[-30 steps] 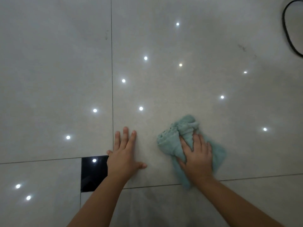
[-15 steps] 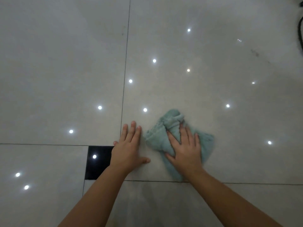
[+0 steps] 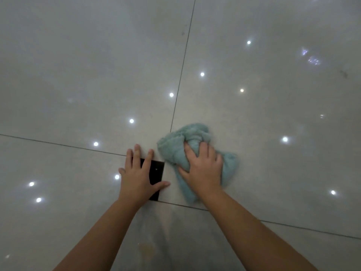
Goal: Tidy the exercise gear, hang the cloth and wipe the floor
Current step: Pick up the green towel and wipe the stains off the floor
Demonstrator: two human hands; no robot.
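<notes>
Pale grey floor, teal cloth, 1 black tile

The floor (image 3: 78, 75) is pale grey-white glossy tile, crossed by thin dark grey grout lines (image 3: 183, 61) and dotted with small bright white spots of reflected light (image 3: 202, 74). Near the top right 2 faint bluish-violet glints (image 3: 310, 57) show on the shine, and a small dark smudge (image 3: 344, 73) lies just below them. At the bottom centre a faint yellowish-brown stain (image 3: 146, 249) tints the tile. A small inset tile (image 3: 157, 173) is solid glossy black with 1 tiny white speck on it. The cloth (image 3: 175, 151) is a plain soft teal-green, with no print, darker in its folds.
</notes>
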